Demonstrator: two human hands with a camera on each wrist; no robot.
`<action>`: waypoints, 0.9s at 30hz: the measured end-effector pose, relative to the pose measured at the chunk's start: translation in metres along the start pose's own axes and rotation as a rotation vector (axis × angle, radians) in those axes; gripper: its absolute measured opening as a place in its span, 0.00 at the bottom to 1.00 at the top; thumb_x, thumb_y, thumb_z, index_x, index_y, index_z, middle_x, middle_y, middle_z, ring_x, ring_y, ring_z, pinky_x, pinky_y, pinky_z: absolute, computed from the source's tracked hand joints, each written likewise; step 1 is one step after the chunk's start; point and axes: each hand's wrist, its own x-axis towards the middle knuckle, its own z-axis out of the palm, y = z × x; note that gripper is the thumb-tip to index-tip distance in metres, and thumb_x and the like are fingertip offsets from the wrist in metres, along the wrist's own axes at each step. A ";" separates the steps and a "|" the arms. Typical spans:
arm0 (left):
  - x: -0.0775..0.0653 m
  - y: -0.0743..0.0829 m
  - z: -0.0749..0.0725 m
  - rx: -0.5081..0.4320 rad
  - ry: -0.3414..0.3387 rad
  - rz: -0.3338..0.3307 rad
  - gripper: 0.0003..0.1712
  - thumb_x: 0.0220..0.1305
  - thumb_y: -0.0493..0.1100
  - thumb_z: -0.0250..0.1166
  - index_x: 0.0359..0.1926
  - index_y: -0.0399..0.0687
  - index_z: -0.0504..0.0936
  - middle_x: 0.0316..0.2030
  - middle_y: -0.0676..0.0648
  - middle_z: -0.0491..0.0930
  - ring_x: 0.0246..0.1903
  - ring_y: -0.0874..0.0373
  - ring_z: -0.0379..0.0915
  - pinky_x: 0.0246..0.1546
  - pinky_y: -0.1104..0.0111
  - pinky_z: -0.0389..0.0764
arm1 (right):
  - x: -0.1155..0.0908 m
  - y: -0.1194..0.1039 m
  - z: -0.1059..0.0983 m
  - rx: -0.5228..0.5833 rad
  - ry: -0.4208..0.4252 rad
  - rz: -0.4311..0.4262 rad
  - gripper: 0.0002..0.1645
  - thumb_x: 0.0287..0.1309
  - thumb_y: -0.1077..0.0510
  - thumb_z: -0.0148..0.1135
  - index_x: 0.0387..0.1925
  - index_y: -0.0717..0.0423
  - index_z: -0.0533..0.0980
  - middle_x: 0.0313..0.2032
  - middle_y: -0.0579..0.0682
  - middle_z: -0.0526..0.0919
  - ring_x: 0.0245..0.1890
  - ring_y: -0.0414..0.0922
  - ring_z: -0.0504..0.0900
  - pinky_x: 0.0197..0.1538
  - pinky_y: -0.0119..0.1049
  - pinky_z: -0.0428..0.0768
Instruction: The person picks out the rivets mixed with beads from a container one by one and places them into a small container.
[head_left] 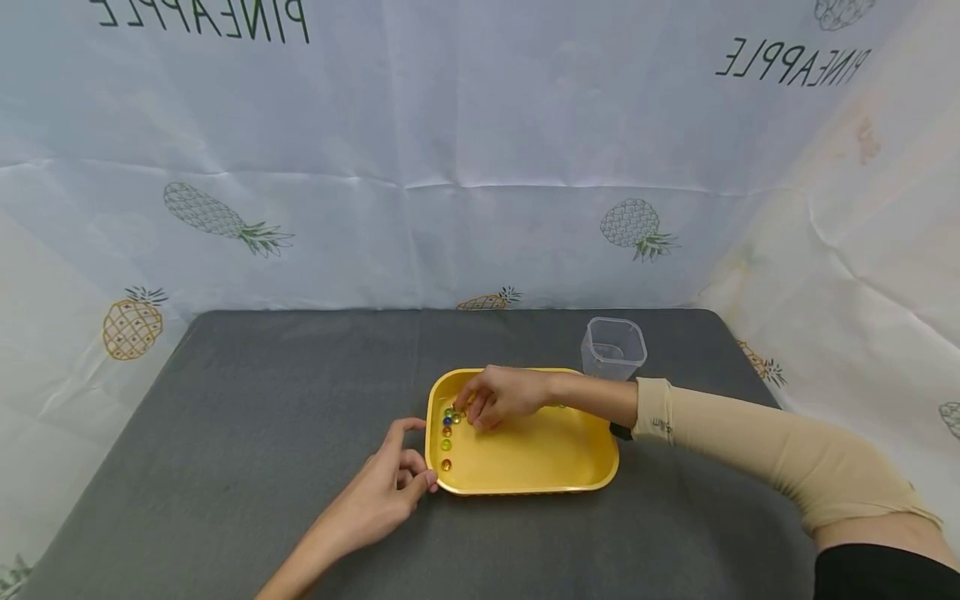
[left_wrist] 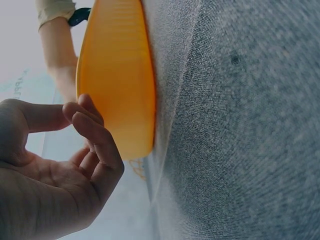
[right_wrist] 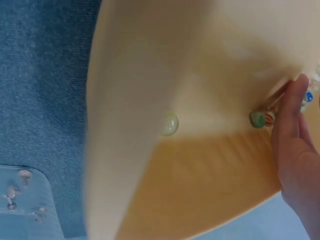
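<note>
A yellow tray [head_left: 540, 454] lies on the table with several glass marbles [head_left: 447, 445] lined up along its left side. My right hand [head_left: 517, 390] reaches into it from the right, fingertips down among the marbles near the back left corner. In the right wrist view, a green marble [right_wrist: 257, 119] and a red-striped one [right_wrist: 269, 118] sit beside its fairly straight fingers; the far fingertips are partly hidden. A pale marble [right_wrist: 171, 124] lies apart from them. At the tray's left rim, my left hand [head_left: 378, 496] rests its index finger and thumb, loosely bent, against the outside.
Behind the tray's right back corner stands a clear plastic container [head_left: 613, 350]. Dark grey cloth [head_left: 285, 417] covers the table. A pineapple-print curtain [head_left: 450, 233] hangs along the back and both sides. My right forearm crosses the tray's right half.
</note>
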 end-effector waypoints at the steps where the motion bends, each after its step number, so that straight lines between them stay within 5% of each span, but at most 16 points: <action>1: 0.000 0.000 0.000 0.004 0.002 -0.002 0.37 0.80 0.37 0.62 0.79 0.39 0.52 0.37 0.44 0.85 0.23 0.63 0.71 0.26 0.70 0.72 | 0.000 0.000 0.000 0.002 -0.004 0.004 0.27 0.72 0.68 0.67 0.69 0.68 0.76 0.52 0.62 0.89 0.45 0.39 0.90 0.53 0.33 0.89; 12: -0.001 0.001 0.000 0.007 -0.001 0.013 0.37 0.80 0.37 0.62 0.79 0.38 0.52 0.37 0.44 0.85 0.23 0.63 0.72 0.26 0.70 0.72 | -0.006 0.004 0.002 -0.046 -0.045 -0.001 0.29 0.72 0.66 0.67 0.71 0.67 0.76 0.45 0.53 0.85 0.39 0.35 0.80 0.47 0.23 0.81; 27: -0.002 0.001 0.000 0.010 0.002 0.014 0.36 0.80 0.36 0.62 0.78 0.38 0.53 0.37 0.43 0.85 0.23 0.63 0.72 0.26 0.70 0.72 | -0.010 0.021 0.011 -0.094 0.115 -0.073 0.12 0.70 0.66 0.71 0.52 0.66 0.84 0.38 0.54 0.89 0.34 0.33 0.82 0.42 0.26 0.86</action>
